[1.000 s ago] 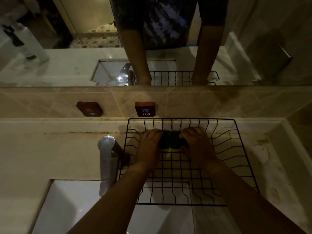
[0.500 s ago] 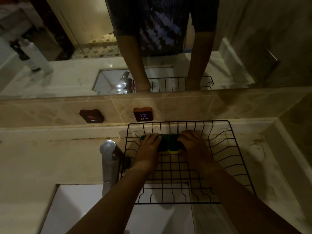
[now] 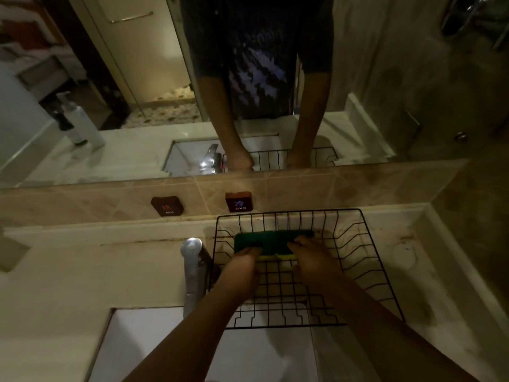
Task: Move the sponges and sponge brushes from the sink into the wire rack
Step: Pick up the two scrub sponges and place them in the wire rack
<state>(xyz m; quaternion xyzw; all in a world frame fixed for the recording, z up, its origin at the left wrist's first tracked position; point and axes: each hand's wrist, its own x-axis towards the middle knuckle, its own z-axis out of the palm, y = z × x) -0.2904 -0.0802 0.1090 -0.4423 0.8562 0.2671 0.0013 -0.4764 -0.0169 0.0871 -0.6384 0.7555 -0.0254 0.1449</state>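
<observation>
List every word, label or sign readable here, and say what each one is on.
"HOT": white letters on the dark tag on the tiled wall, above the tap.
"COLD": white letters on the reddish tag on the same wall, just behind the wire rack.
The small symbol above each word is too blurred to make out.
The sponges, the rack and the pump bottle in the mirror show no readable text.

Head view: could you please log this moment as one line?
left hand: on sponges | right hand: on sponges | sponges: in wire rack, far end | sink: nothing visible
</observation>
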